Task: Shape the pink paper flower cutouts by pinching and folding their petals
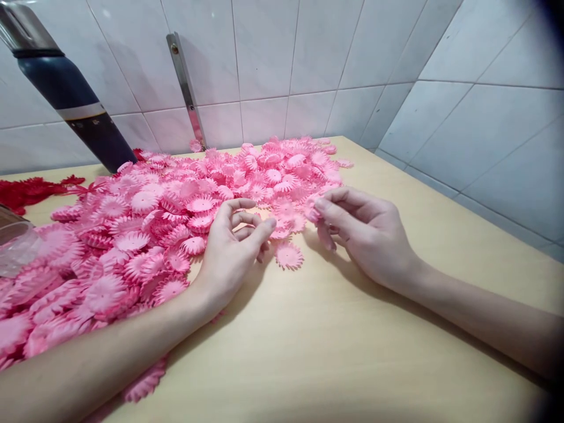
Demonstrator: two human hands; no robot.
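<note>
A wide heap of pink fringed petal discs covers the left and back of the table. My left hand is at the heap's right edge, its fingers curled and the thumb apart from them, with nothing visible between. To the right, my right hand pinches a small pink petal piece between thumb and fingertips. A single pink disc lies flat on the wood-coloured table between both hands, a little nearer to me.
A dark blue bottle with a metal cap stands at the back left. Red pieces and a clear plastic container are at the left. A metal bar rises against the tiled wall.
</note>
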